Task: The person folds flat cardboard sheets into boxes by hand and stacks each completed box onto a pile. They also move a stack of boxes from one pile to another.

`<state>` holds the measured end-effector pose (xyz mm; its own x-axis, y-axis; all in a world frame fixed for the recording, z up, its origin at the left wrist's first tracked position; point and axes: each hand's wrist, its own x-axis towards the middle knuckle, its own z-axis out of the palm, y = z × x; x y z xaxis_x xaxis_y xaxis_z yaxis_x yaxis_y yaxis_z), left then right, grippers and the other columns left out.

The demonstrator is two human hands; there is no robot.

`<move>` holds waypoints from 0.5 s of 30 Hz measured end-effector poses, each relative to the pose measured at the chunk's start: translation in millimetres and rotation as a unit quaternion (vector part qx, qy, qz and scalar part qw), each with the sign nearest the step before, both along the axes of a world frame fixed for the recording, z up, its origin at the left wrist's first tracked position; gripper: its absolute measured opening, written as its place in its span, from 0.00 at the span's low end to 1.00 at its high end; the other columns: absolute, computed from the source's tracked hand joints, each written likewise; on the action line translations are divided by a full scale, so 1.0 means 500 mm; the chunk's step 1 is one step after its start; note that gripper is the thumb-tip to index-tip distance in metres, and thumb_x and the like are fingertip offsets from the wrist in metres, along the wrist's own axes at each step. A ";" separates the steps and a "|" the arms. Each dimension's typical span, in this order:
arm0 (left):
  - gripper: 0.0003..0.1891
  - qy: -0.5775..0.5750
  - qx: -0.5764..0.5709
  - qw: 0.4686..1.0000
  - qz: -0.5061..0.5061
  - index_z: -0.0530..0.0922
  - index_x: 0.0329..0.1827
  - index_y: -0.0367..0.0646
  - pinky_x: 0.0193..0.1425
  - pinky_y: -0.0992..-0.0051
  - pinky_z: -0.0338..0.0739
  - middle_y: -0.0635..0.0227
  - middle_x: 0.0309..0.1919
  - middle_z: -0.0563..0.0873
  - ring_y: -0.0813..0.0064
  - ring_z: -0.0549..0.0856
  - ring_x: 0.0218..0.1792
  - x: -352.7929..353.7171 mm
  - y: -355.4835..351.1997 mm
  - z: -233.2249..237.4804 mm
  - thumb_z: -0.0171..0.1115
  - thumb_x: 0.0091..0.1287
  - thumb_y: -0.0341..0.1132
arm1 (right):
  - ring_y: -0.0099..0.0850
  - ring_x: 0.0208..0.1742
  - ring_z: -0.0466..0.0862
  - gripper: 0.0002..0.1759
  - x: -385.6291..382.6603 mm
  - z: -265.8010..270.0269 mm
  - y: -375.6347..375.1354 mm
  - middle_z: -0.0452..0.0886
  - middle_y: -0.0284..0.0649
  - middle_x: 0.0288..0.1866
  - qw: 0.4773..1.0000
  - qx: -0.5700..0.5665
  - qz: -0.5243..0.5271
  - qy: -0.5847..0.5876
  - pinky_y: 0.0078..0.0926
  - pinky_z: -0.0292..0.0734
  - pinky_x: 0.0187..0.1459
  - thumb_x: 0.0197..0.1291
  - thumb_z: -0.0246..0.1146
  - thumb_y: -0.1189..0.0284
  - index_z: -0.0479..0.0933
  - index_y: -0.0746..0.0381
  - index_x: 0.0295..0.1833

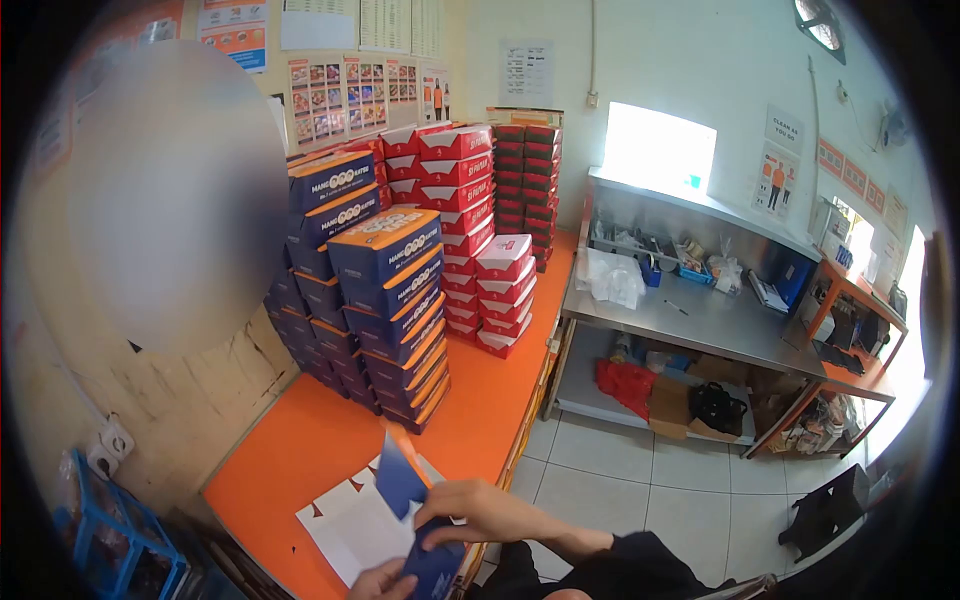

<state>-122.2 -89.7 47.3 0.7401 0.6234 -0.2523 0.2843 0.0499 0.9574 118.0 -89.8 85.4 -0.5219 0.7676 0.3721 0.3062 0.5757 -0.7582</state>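
A dark blue and orange cardboard food box [432, 570], partly folded, is at the front edge of the orange table [340, 440]. My right hand [478, 508] is closed on its upper part, thumb and fingers bent over the blue panel. At the bottom of the view my left hand [382, 582] grips the box's near side, and much of this hand is cut off. One blue flap [400, 480] with an orange edge stands up beyond my right hand. Beneath and left of the box lies flat white cardboard [350, 520] with notched edges.
Tall stacks of blue-orange boxes [390, 285], red-white boxes [455, 190] and dark boxes [525, 180] stand along the table's back. To the right is a steel counter [670, 310] holding plastic bags. A black stool [830, 510] stands on the tiled floor. A blue crate [130, 545] is at lower left.
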 end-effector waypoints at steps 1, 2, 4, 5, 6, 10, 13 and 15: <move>0.16 -0.025 -0.080 0.997 -0.001 0.72 0.46 0.39 0.29 0.77 0.68 0.69 0.29 0.77 0.79 0.75 0.29 -0.009 0.016 -0.010 0.55 0.65 0.42 | 0.32 0.38 0.74 0.11 -0.018 0.014 0.007 0.73 0.37 0.35 0.986 0.161 -0.001 -0.034 0.28 0.70 0.39 0.56 0.60 0.68 0.74 0.65 0.40; 0.15 -0.045 -0.151 0.987 -0.006 0.73 0.46 0.39 0.29 0.78 0.67 0.70 0.29 0.77 0.80 0.75 0.29 -0.016 0.029 -0.003 0.56 0.65 0.42 | 0.35 0.40 0.74 0.09 -0.033 0.040 -0.002 0.74 0.38 0.36 0.976 0.181 0.089 -0.076 0.30 0.70 0.40 0.51 0.59 0.71 0.75 0.64 0.37; 0.15 -0.039 -0.166 0.985 -0.003 0.73 0.45 0.38 0.29 0.80 0.66 0.71 0.30 0.76 0.84 0.74 0.29 -0.018 0.021 0.014 0.59 0.64 0.41 | 0.34 0.39 0.74 0.10 -0.038 0.063 -0.004 0.74 0.36 0.35 0.966 0.239 0.093 -0.042 0.29 0.71 0.39 0.48 0.61 0.73 0.76 0.63 0.38; 0.15 -0.041 -0.119 0.992 0.012 0.73 0.45 0.38 0.29 0.81 0.66 0.72 0.30 0.76 0.85 0.74 0.29 -0.006 0.008 0.033 0.60 0.63 0.41 | 0.32 0.38 0.73 0.12 -0.042 0.073 -0.005 0.73 0.34 0.34 0.952 0.289 0.095 -0.009 0.28 0.71 0.37 0.45 0.62 0.75 0.77 0.61 0.40; 0.14 -0.102 -0.046 0.989 0.097 0.73 0.45 0.39 0.31 0.80 0.67 0.71 0.31 0.76 0.83 0.74 0.32 0.018 -0.011 0.021 0.60 0.63 0.40 | 0.30 0.35 0.73 0.14 -0.046 0.090 -0.004 0.72 0.34 0.34 0.936 0.352 0.026 -0.018 0.27 0.71 0.35 0.46 0.64 0.73 0.78 0.59 0.41; 0.18 -0.229 -0.044 0.900 0.369 0.69 0.56 0.41 0.42 0.75 0.73 0.65 0.38 0.78 0.74 0.76 0.38 0.048 -0.010 0.051 0.57 0.65 0.35 | 0.29 0.31 0.75 0.20 -0.037 0.051 -0.007 0.74 0.37 0.39 0.929 0.356 -0.081 0.061 0.25 0.71 0.30 0.45 0.69 0.64 0.80 0.57 0.46; 0.18 -0.392 -0.093 0.790 0.463 0.65 0.58 0.40 0.49 0.69 0.76 0.62 0.44 0.76 0.70 0.78 0.41 0.035 0.012 -0.016 0.54 0.66 0.32 | 0.28 0.31 0.76 0.18 -0.056 0.077 -0.023 0.75 0.35 0.39 0.936 0.344 0.069 -0.001 0.25 0.71 0.28 0.44 0.70 0.66 0.81 0.57 0.43; 0.14 -0.434 -0.148 0.729 0.509 0.68 0.52 0.38 0.48 0.68 0.77 0.64 0.42 0.76 0.68 0.78 0.40 0.018 0.011 -0.099 0.55 0.66 0.32 | 0.27 0.29 0.76 0.17 -0.043 0.018 0.013 0.76 0.35 0.35 0.921 0.384 0.047 0.039 0.23 0.70 0.25 0.44 0.71 0.68 0.81 0.58 0.43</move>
